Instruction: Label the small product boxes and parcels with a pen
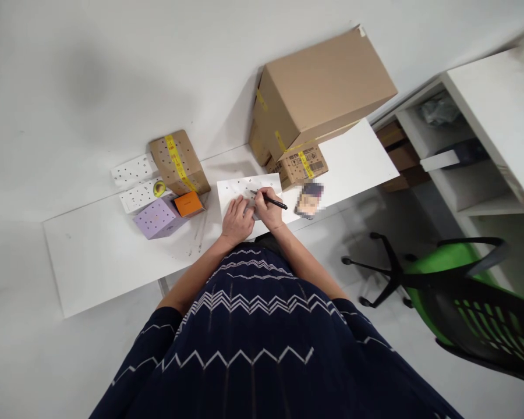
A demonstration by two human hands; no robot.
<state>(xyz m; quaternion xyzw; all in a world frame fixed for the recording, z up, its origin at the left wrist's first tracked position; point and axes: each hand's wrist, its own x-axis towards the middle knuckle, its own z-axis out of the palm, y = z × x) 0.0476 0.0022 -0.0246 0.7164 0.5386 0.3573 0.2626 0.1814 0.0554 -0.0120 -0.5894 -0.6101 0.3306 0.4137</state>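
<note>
At the left, the white table point(91, 256) carries a cluster of boxes: two white speckled boxes point(133, 171), the nearer one with an avocado picture, a purple box point(156, 220) in front of them, a brown carton point(166, 154) with yellow tape behind, and an orange box point(189, 204) just beside the purple one. Right of that cluster, the left hand point(237, 221) lies palm down on the lower left part of a white sheet point(226, 196), its fingers close together, slightly bent and holding nothing. The sheet, dotted with small dark marks, lies on the table under and beyond both hands. Near the left fingertips, the right hand point(268, 210) pinches a black pen point(276, 202); its tip points left over the sheet, though whether it touches is too small to tell. Just past the sheet's right edge is a small taped carton point(293, 167), beneath a large cardboard box point(332, 81). A blurred-out item point(309, 201) lies nearer the person. Farther right stand a green and black chair point(439, 262) and a white shelf unit point(502, 87).
</note>
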